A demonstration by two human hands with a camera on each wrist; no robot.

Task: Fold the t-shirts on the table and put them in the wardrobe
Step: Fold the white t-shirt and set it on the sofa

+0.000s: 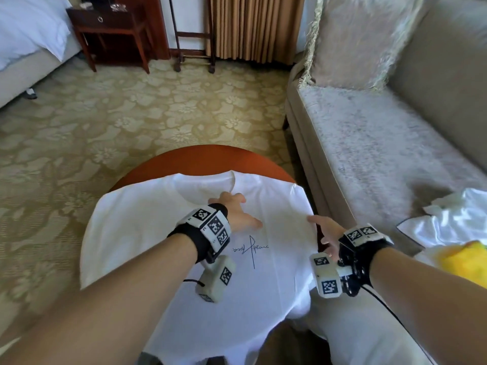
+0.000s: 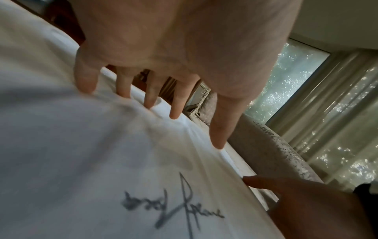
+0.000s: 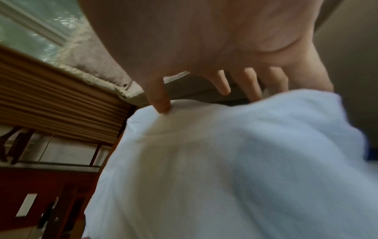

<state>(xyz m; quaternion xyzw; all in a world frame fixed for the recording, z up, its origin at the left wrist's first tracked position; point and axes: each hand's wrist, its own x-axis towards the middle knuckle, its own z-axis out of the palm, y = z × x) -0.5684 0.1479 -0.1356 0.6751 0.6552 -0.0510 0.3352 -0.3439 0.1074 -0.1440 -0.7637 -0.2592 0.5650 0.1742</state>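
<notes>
Lying face up across the round worktop [image 1: 200, 156]: white t-shirt [image 1: 147, 222], collar at the far side, hem and both sides hanging over the rim. Pressing flat on the chest just below the collar: left hand [image 1: 234, 209], fingers [image 2: 85, 80] straight and spread, gripping nothing. Working at the right edge of the cloth, where it drops off the worktop: right hand [image 1: 325, 233], thumb [image 3: 159, 98] bearing on top of the fabric, fingers [image 3: 252, 84] reaching down behind the edge; apparently beginning a pinch, though not possible to confirm a closed grip.

Judged to be under way: anchoring the middle and taking up the right side for the first lengthwise fold.

Advisable:
- keeping the left palm flat as an anchor against sliding on the smooth worktop;
- gathering both layers at the right edge before lifting;
- carrying sleeve and side together towards the signature print [image 1: 250, 248], parallel to the centre line;
- smoothing outward after laying down.

Waiting on the sofa [image 1: 369, 143] to the right: further white garments [image 1: 453, 219].
</notes>
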